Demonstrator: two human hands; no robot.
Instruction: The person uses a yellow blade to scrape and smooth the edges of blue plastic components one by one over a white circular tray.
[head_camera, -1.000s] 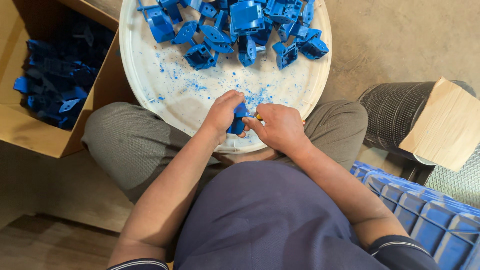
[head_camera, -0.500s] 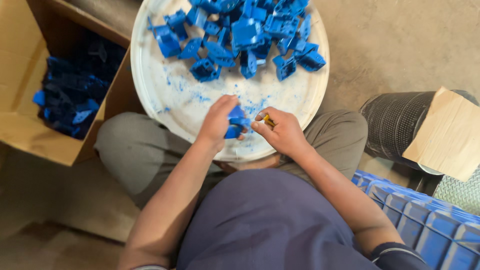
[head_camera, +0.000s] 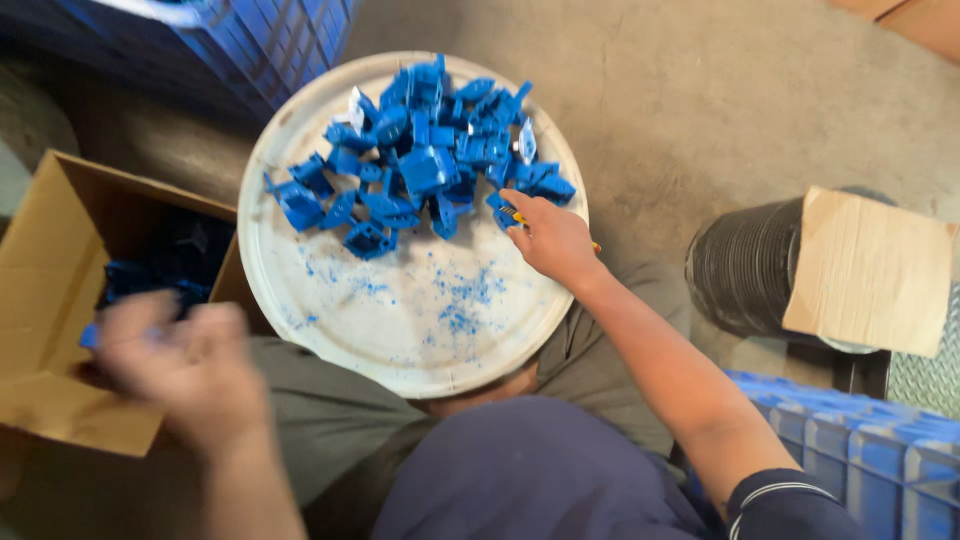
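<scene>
On the person's lap rests a round white tray (head_camera: 400, 330), its near half bare except for a scatter of blue flecks and shavings. Across its far half lies a heap of blue plastic parts (head_camera: 430, 165) — small moulded pieces, tumbled over one another. The right hand (head_camera: 552, 238) reaches onto the tray from the right, fingers stretched toward the right edge of the heap and touching the nearest pieces; a slim yellow tool (head_camera: 512, 217) shows under the fingers, held against the palm, though how firmly the hand closes on it cannot be told.

To the left, the left hand (head_camera: 180, 365) hangs over the near edge of an open cardboard box (head_camera: 50, 260), blurred — whether it is clenched or holding anything cannot be told. Inside the box lie more blue pieces (head_camera: 150, 280), dim in the shadow.

Right of the tray stands a black ribbed bucket (head_camera: 740, 275) with a piece of cardboard (head_camera: 865, 270) laid across its top. At the near right corner sits a blue plastic crate (head_camera: 860, 450), and at the far left a stack of dark blue crates (head_camera: 250, 40). Everything stands on a grey concrete floor (head_camera: 700, 100).
</scene>
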